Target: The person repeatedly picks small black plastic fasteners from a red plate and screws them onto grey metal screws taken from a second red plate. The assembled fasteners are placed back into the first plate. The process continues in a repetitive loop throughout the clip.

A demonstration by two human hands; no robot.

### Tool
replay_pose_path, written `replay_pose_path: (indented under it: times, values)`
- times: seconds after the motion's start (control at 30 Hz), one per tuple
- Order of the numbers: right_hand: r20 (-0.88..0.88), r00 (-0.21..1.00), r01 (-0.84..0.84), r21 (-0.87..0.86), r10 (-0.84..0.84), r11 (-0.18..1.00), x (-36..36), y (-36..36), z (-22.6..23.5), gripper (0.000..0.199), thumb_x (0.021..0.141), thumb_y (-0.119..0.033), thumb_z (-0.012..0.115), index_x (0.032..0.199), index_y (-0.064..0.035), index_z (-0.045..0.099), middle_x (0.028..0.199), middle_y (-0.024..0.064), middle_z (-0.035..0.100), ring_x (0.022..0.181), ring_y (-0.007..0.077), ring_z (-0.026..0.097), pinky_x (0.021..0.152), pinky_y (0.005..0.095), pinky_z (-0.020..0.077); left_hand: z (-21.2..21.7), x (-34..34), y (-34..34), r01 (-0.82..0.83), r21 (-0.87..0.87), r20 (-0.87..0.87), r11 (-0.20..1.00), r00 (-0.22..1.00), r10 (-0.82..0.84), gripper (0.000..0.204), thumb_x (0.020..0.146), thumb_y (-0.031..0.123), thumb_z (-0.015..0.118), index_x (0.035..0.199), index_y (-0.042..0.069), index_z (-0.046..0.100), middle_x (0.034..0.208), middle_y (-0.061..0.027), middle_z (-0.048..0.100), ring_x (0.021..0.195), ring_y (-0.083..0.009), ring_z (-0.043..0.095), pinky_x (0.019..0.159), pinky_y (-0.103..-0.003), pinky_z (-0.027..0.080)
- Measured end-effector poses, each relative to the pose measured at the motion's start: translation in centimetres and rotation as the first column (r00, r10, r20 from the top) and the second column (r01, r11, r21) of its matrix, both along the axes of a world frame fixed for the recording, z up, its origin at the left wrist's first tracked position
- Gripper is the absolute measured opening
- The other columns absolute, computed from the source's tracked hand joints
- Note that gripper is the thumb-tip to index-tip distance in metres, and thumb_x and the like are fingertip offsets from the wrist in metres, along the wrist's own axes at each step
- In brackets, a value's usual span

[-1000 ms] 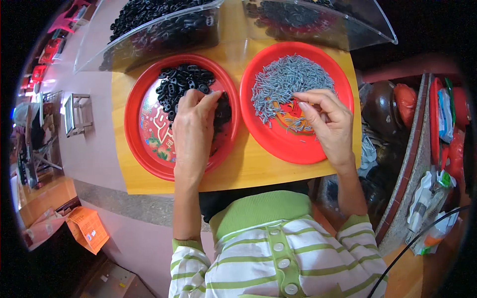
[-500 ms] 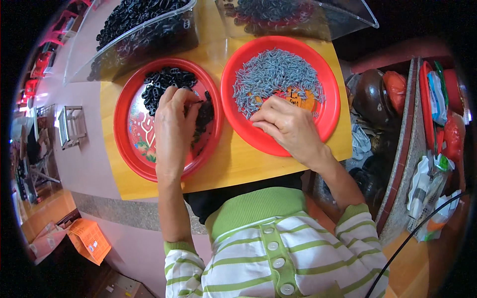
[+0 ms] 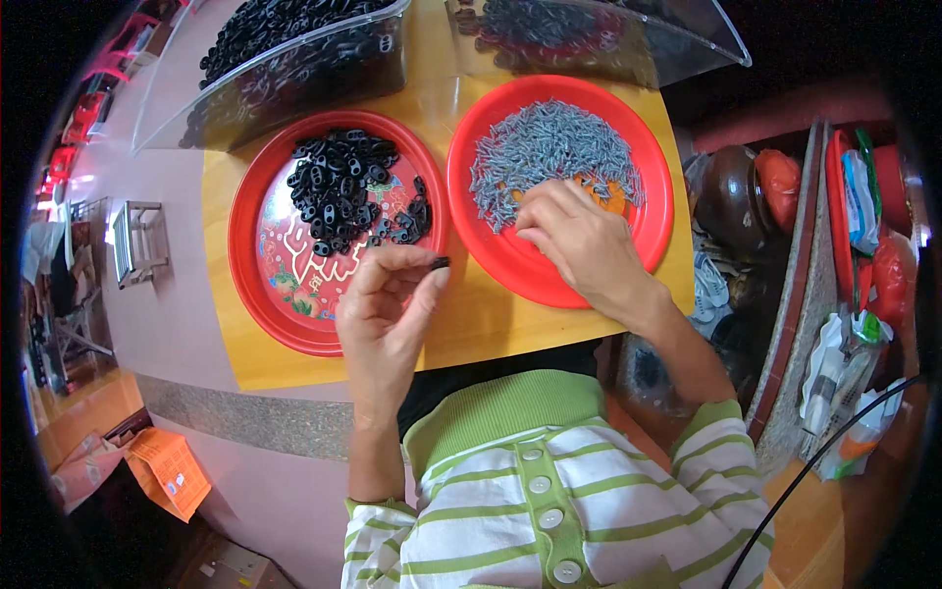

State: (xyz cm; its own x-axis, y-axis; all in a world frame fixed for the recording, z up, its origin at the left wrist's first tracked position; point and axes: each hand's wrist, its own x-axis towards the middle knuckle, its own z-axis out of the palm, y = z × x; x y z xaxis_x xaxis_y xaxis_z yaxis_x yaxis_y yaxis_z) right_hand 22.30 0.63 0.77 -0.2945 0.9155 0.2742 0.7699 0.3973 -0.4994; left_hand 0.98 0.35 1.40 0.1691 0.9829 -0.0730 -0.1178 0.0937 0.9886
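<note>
Nearest the lower edge, a green-and-white striped shirt (image 3: 549,491) with a row of pale buttons is seen, both bare forearms rising from it. The left hand (image 3: 388,304) is raised over the yellow surface (image 3: 481,314) at the 5 o'clock rim of the left red plate (image 3: 270,285); a small black plastic piece (image 3: 441,262) is pinched between its thumb and fingers (image 3: 417,257), the remaining fingers curled in. The right hand (image 3: 579,236) is laid palm down in the right red plate (image 3: 648,236), at about 6 o'clock of its middle, the fingers bent onto the near edge of a heap of grey screws (image 3: 549,147); whether a screw is gripped cannot be told. A pile of black pieces (image 3: 343,187) is spread across the 12 to 3 o'clock part of the left plate, whose painted pattern is left bare below. The two plates are set just beside each other. Farther off, at 11 o'clock, a clear bin (image 3: 294,69) filled with black pieces is placed, and at 1 o'clock a second clear bin (image 3: 628,39) with grey contents.
</note>
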Motion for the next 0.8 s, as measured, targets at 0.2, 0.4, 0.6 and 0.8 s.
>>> replay_pose_path:
  times: [0.2,0.4,0.6,0.8]
  values:
    - [-0.533,0.781,0.061,-0.455,-0.326,0.889,0.6,-0.6,1.8,0.008,0.084,-0.005,0.058,0.091,0.0002,0.058,0.080,0.0056,0.061,0.066,0.0134,0.058,0.059,0.0222,0.0469,-0.3,1.7,0.2,0.176,-0.020,-0.079,0.984,0.981,-0.177,0.023,0.083,0.002,0.062,0.106,-0.003,0.060,0.085,-0.0001,0.056,0.073,-0.0065,0.055,0.066,-0.019,0.045]
    - [-0.679,0.581,-0.051,-0.581,-0.450,0.812,1.4,-0.7,0.9,0.013,0.086,-0.005,0.057,0.098,-0.0003,0.061,0.084,0.0027,0.062,0.067,0.0056,0.056,0.060,0.0199,0.0479,-0.4,3.7,0.7,0.207,-0.143,0.103,0.968,0.976,-0.193,0.014,0.085,0.001,0.058,0.098,-0.005,0.060,0.091,-0.0041,0.057,0.078,-0.0094,0.058,0.069,-0.021,0.047]
    - [-0.720,0.480,-0.133,-0.625,-0.502,0.769,1.9,-0.4,1.3,0.015,0.086,-0.007,0.058,0.100,-0.0005,0.059,0.083,0.0025,0.061,0.069,0.0062,0.056,0.063,0.0195,0.0479,-0.3,5.1,1.8,0.201,-0.174,0.169,0.964,0.971,-0.172,0.015,0.087,0.002,0.056,0.100,-0.004,0.058,0.092,-0.0069,0.061,0.075,-0.0128,0.061,0.064,-0.023,0.050]
    - [-0.789,0.380,-0.237,-0.588,-0.483,0.773,1.9,-0.5,1.4,0.022,0.087,-0.007,0.057,0.108,-0.0020,0.050,0.083,0.0024,0.058,0.068,0.0065,0.055,0.062,0.0196,0.0472,-0.6,6.1,2.7,0.243,-0.005,0.037,0.970,0.969,-0.243,0.016,0.082,-0.004,0.060,0.098,-0.005,0.061,0.094,-0.0089,0.058,0.078,-0.0123,0.061,0.067,-0.022,0.052]
